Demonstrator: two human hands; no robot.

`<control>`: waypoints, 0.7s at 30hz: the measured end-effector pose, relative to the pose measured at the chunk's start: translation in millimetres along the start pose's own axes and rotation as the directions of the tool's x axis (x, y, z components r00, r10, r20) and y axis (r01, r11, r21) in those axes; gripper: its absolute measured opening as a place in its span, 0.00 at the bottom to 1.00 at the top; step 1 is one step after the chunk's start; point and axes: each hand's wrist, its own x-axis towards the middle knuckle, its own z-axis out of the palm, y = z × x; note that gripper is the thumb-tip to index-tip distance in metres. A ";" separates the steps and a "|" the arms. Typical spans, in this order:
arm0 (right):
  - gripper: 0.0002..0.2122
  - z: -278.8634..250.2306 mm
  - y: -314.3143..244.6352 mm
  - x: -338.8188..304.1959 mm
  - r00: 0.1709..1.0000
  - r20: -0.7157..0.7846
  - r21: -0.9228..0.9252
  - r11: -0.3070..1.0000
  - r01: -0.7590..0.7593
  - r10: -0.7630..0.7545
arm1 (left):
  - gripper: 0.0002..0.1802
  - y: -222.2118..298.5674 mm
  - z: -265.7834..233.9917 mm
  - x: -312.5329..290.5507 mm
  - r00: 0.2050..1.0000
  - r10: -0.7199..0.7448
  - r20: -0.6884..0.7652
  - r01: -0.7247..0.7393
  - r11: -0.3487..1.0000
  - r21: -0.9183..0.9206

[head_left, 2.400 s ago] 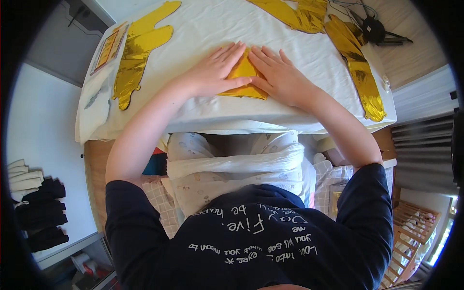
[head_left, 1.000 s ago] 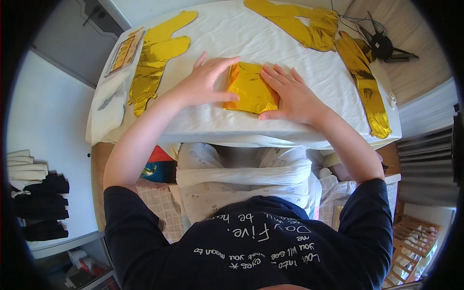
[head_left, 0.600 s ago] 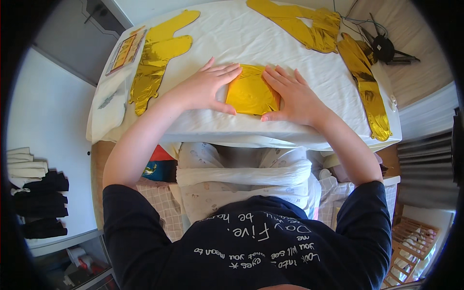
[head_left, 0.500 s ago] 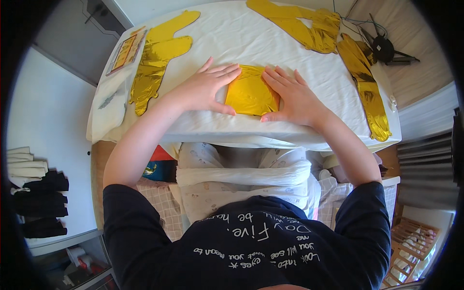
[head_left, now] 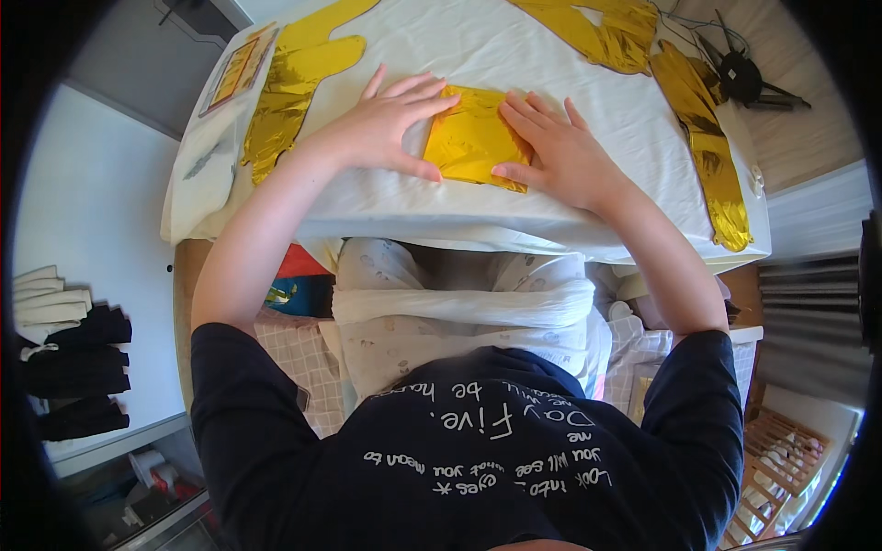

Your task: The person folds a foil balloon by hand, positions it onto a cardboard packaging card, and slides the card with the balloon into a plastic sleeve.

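A folded gold foil balloon (head_left: pixel 476 138), flat and roughly square, lies on the white-covered table in front of me. My left hand (head_left: pixel 384 124) rests at its left side, fingers stretched out, the fingertips on its upper left corner and the thumb by its lower left. My right hand (head_left: pixel 562 151) lies flat over its right edge, fingers apart and thumb stretched toward the lower right corner. Neither hand grips it. Another flat gold foil balloon (head_left: pixel 292 87) lies unfolded beyond my left forearm. Others lie unfolded at the far side (head_left: pixel 611 41) and at the right edge (head_left: pixel 709 161).
A black device with antennas (head_left: pixel 742 78) and cables stands at the far right. At the left table edge are a flat printed packet (head_left: pixel 241 69) and a clear plastic sheet (head_left: pixel 204 170). The white tablecloth (head_left: pixel 395 209) hangs over the near edge, above my lap.
The view has tilted, so the table and hands sit higher in the picture. Both hands stay at the sides of the folded foil balloon, with only slight shifts of the fingers.
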 end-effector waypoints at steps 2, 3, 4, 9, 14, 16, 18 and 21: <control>0.42 0.3 -1.8 -0.6 1.000 -0.004 -0.023 1.000 -0.009 0.009 | 0.58 2.7 0.4 -0.5 1.000 -0.014 0.013 0.014 1.000 0.001; 0.42 0.3 -1.9 -0.7 1.000 -0.012 -0.033 0.999 -0.004 0.004 | 0.57 5.5 1.5 -1.5 0.998 -0.006 -0.060 0.003 0.999 -0.040; 0.42 0.2 -2.2 -0.9 1.000 -0.019 -0.043 0.999 0.000 0.000 | 0.57 8.1 2.4 -2.6 0.991 -0.001 -0.132 -0.010 0.997 -0.081; 0.42 -1.6 -3.1 -2.3 1.000 -0.012 -0.039 0.999 -0.004 0.004 | 0.41 35.6 4.5 -0.5 0.937 0.265 -0.229 -0.288 0.955 -0.070; 0.42 -1.4 -2.9 -1.3 1.000 -0.007 -0.039 0.999 -0.004 0.004 | 0.22 47.1 8.0 -12.2 0.860 0.384 -0.337 -0.386 0.920 0.062; 0.42 0.7 -2.1 -0.8 1.000 -0.023 -0.039 0.999 0.007 -0.008 | 0.17 55.1 12.4 -15.0 0.824 0.359 -0.438 -0.333 0.933 0.138; 0.41 -0.3 -1.4 -1.8 1.000 -0.023 -0.043 0.999 0.004 -0.005 | 0.13 65.5 13.8 -16.5 0.825 0.333 -0.457 -0.293 0.943 0.158; 0.41 -1.2 -1.8 -1.8 1.000 -0.026 -0.052 0.999 0.004 -0.006 | 0.08 79.2 11.6 -16.2 0.841 0.267 -0.471 -0.207 0.962 0.177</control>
